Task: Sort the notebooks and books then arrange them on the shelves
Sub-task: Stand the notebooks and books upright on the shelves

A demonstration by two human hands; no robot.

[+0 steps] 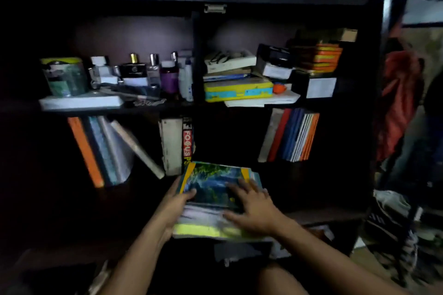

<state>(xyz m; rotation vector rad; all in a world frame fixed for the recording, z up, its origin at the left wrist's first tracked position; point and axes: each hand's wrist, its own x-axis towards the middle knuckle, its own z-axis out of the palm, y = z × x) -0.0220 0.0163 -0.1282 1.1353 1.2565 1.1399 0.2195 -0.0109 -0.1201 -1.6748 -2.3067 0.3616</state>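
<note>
A stack of notebooks (208, 223) lies flat at the front of the lower shelf (330, 215); its top cover (211, 182) shows a blue and green landscape with yellow edges. My left hand (176, 206) grips the stack's left side, thumb on the top cover. My right hand (251, 208) rests flat on top with fingers spread. Behind the stack stand a thick white book (171, 146) and a red "FOCUS" book (187, 141). Leaning books (105, 151) fill the left of the lower shelf. A row of upright notebooks (291, 137) stands at the right.
The upper shelf holds bottles and a jar (64, 76) on the left. On its right lie a yellow case (238, 91), boxes and orange books (320, 57). A red cloth (398, 100) hangs to the right of the dark cabinet. Bags lie on the floor at right.
</note>
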